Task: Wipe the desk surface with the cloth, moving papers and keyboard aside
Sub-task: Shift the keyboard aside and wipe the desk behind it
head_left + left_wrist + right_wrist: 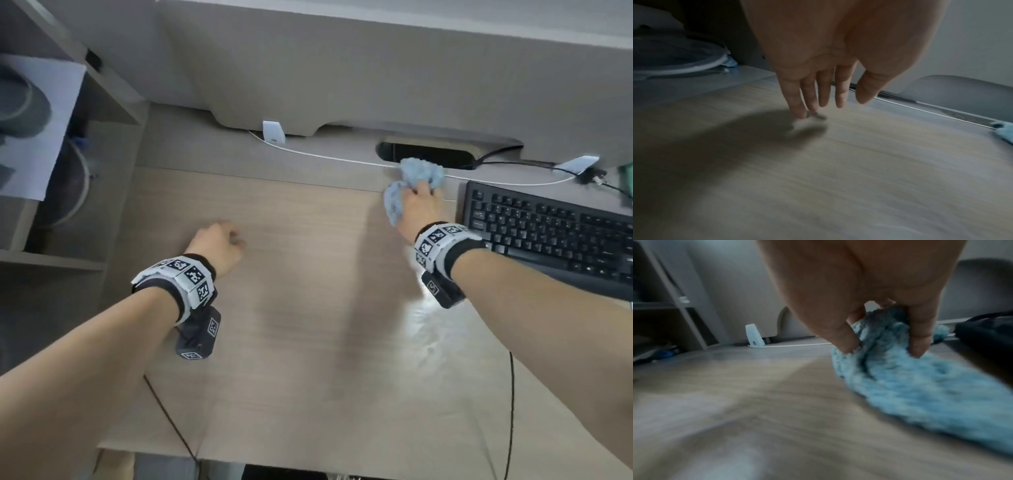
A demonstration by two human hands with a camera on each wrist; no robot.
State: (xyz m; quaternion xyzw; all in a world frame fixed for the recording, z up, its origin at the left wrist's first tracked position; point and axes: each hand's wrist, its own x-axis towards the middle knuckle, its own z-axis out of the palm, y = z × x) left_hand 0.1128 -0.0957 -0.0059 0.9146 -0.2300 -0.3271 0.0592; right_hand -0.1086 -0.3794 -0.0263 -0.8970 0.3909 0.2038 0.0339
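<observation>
My right hand point(419, 204) grips a fluffy light-blue cloth point(416, 178) on the wooden desk point(308, 308) at the back right, beside the black keyboard point(548, 229). In the right wrist view the fingers point(918, 340) curl into the cloth point(920, 386), which lies bunched on the desk. My left hand point(219, 245) hovers over the desk at the middle left. Its fingers point(818, 94) hang straight and relaxed, the tips close to the surface, holding nothing. No papers lie on the desk surface.
A white cable point(342, 159) runs along the back edge past a white charger point(273, 132) and a dark cable slot point(428, 154). A shelf unit point(51, 171) with paper and a round lid stands at the left. A phone point(577, 163) lies at the far right.
</observation>
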